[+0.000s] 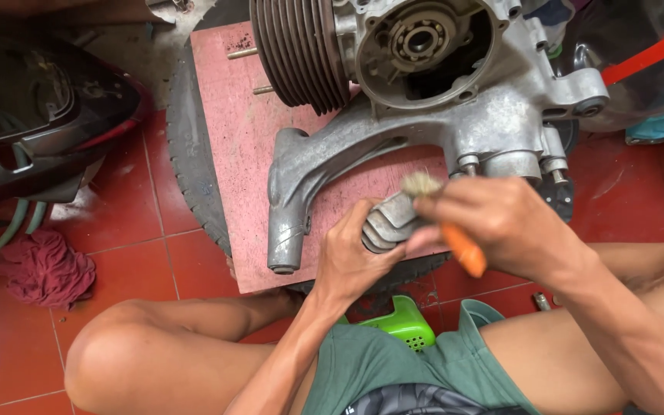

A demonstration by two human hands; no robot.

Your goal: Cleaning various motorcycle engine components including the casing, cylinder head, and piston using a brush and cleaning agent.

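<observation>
We are gripping a small grey metal part (386, 223) in our left hand (351, 261), fingers curled around it, just above the red board's (232, 138) near edge. Our right hand (493, 219) is pinching an orange-handled brush (455, 242), bristles touching the part's top, handle slanting down-right. The engine casing (455, 100) is lying just beyond, leaving open room toward our lap.

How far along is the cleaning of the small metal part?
Already done: the engine case lies opened on the red board. In hand: the left hand holds a small grey metal part, the right hand brushes it with an orange-handled brush. How much dirt remains cannot be told.
</observation>
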